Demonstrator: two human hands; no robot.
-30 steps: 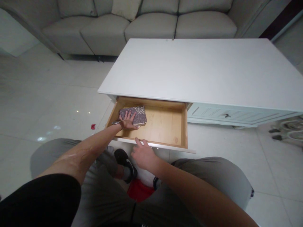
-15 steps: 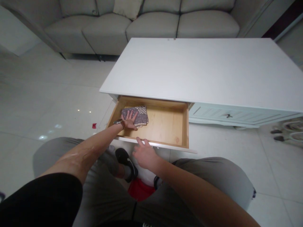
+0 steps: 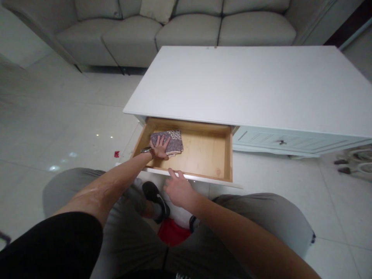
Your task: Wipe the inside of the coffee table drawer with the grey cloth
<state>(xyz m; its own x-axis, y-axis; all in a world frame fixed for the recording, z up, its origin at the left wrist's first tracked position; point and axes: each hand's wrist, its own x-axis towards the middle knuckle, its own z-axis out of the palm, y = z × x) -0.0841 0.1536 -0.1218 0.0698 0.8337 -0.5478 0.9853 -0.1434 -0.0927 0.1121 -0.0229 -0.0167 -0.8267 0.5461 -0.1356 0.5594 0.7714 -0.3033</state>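
Observation:
A folded grey-purple cloth with a pale pattern lies at the left side of the pulled-out wooden drawer. My left hand, a watch on its wrist, rests flat on top of the cloth with its fingers spread. At the drawer's white front, my right hand is closed over the top edge, with fingertips showing on the rim. Its lower fingers are hidden, so I cannot see whether they touch a knob. The rest of the drawer's bottom shows bare wood.
The drawer belongs to a white coffee table, whose second drawer is closed. Behind stands a grey sofa. A small red scrap lies on the tiled floor, and a red object is between my feet.
Both hands, the cloth and the drawer stay in place relative to one another. Only the camera view has shifted very slightly.

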